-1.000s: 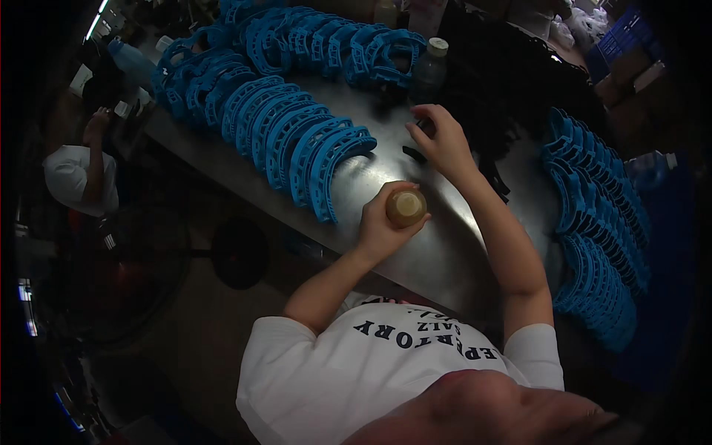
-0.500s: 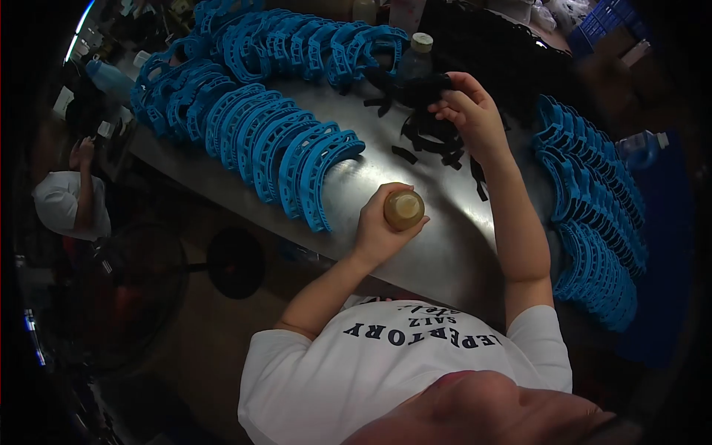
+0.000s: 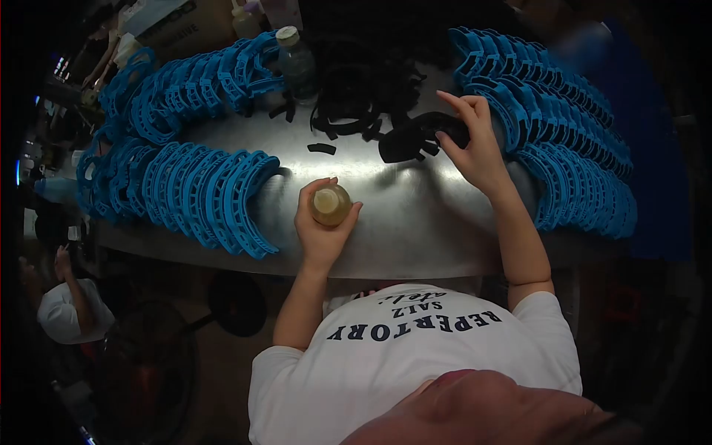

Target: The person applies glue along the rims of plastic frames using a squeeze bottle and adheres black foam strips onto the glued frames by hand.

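My left hand is wrapped round a small bottle with yellowish contents, seen from above over the near part of the metal table. My right hand is over the table to the right, thumb and index finger spread apart. Just by its fingertips lies a black padded piece, partly hidden behind the hand; no firm grip on it shows. More black strips lie in a loose heap beyond, and one short black strip is apart from them.
Rows of blue curved plastic frames stand on the left of the metal table; more blue frames, with black strips, stand on the right. A clear capped bottle stands at the back. Another person is at far left.
The view has turned, shifting the table leftward. My right hand has come lower and nearer, its fingers spreading from the black piece they pinched. My left hand keeps the bottle.
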Available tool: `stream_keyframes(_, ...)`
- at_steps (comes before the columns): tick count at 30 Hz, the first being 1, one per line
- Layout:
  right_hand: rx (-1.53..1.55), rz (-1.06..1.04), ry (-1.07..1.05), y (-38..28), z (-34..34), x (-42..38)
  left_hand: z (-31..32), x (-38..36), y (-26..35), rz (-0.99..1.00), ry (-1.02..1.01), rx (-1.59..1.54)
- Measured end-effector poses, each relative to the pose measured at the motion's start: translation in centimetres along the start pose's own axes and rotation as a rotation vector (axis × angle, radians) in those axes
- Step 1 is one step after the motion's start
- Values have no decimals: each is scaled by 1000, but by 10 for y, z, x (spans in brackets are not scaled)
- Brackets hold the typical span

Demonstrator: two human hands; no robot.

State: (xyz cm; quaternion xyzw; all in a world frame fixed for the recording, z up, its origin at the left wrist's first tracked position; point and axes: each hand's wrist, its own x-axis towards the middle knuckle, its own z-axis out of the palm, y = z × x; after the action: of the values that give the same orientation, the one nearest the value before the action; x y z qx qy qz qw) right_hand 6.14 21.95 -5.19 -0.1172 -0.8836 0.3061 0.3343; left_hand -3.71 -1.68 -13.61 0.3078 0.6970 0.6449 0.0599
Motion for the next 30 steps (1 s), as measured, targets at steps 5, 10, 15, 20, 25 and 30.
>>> stream_keyframes(5,-119,139,-200,15,2,-4,3,0,-4,17,31,9)
stream_keyframes(10,-130,141,-452,27,-1,-6,6,-1,-3,9,5,12)
stream_keyframes(15,-99,81,-501,22,-7,11,13,-1,-6,26,26,-5)
stream_keyframes(20,-46,-21,-63,-4,12,86,14,0,-5,29,17,5)
stream_keyframes(25,-199,-385,97,-26,81,165,17,1,-10,24,20,26)
stream_keyframes(30,-303,-491,80,-20,123,188,23,0,-13,55,50,34)
